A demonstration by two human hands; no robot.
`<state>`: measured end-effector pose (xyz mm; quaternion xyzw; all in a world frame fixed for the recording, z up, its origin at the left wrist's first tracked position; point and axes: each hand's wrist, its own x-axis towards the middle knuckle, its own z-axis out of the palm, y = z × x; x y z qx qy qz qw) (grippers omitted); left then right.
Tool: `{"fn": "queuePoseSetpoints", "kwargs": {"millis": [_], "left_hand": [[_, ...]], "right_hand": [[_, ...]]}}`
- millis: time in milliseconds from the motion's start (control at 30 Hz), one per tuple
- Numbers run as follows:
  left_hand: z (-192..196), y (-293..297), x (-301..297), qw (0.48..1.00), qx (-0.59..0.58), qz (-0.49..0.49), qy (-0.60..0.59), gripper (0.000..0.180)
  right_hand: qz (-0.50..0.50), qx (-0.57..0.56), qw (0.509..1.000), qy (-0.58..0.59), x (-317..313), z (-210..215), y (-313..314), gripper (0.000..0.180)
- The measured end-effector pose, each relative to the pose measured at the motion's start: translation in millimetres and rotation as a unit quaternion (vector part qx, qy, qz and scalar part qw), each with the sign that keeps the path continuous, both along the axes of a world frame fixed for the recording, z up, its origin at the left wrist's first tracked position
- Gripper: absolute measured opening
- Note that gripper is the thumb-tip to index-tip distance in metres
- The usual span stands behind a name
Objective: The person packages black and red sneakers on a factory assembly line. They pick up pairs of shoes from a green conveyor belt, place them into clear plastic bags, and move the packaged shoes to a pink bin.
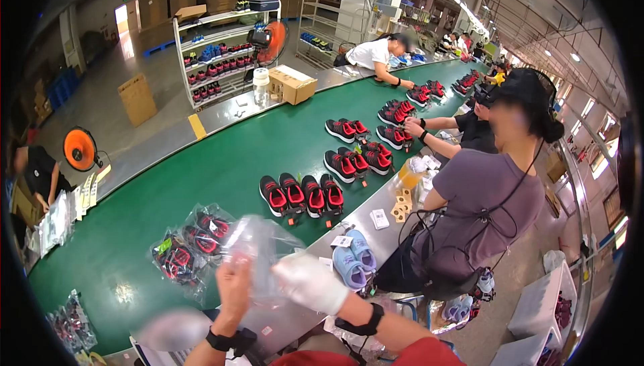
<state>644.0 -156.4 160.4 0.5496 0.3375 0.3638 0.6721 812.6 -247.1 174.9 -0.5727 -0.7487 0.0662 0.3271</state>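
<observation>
Read from the hands as clock centre, a long green work surface [221,158] sweeps from 9 o'clock up past 1. A co-worker in a greyish-purple shirt [486,185] stands at 2 o'clock. Four black-and-red shoes [313,195] sit side by side near 1 o'clock; bagged shoes [176,259] lie at 10. The clear plastic bag [258,238] rises at 12, between both hands. Light-blue shoes [347,269] rest towards 3. The white-gloved right hand [312,284] blurs against the bag, so its grasp cannot be told; the bare left hand [235,285] grips the bag.
</observation>
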Motion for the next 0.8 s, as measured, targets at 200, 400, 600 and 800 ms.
{"fn": "queuePoseSetpoints", "kwargs": {"millis": [200,400,600,800], "left_hand": [[23.2,-112.4,-10.1,0.81,0.343,-0.455,0.141,0.023],[17.5,-17.1,-40.4,0.922,0.265,-0.014,0.281,0.008],[0.9,70.4,-28.3,0.954,0.158,0.192,0.166,0.014],[-2.9,65.0,-5.4,0.947,0.059,0.155,0.275,0.007]], "right_hand": [[0.021,-0.232,0.972,0.025,-19.8,-76.0,25.2,0.019],[-0.036,-0.364,0.925,0.099,-23.7,-83.3,68.5,0.025],[0.082,-0.069,0.975,0.195,-13.6,-33.4,91.1,0.024],[-0.153,-0.263,0.951,-0.043,137.1,-73.6,162.3,0.053]]}}
